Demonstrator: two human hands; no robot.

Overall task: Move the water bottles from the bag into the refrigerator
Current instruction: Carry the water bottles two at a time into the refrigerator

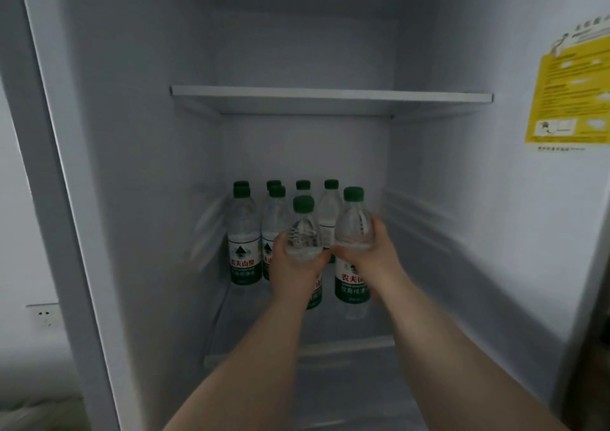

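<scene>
Progress: While two bottles are held inside the refrigerator [132, 166], a cluster of bottles at the back [243, 232] is already seen standing on the lower shelf [346, 338], so the task is judged well under way (how many remain cannot be told, since the bag is out of view).
Left hand: The left hand [293, 265] is wrapped around the middle of the left bottle [303, 229], which is held upright at the front of the cluster.
Right hand: The right hand [373, 249] is closed around the right bottle [353, 226], just beside the other one; whether its base touches the shelf cannot be told.
What is left: Both held bottles are judged still to be set down and let go.
Bottles: Clear, thin plastic is seen, with ridged green caps and green-and-white wrap labels; the shoulders are rounded and ribbed.
Shelves: The upper shelf [330, 95] is a flat pane with a white front trim, and nothing is seen on it.
Walls: Smooth white plastic is shown, with ribbed rails at the sides.
Sticker: A yellow sticker [571, 94] is stuck on the right.
</scene>
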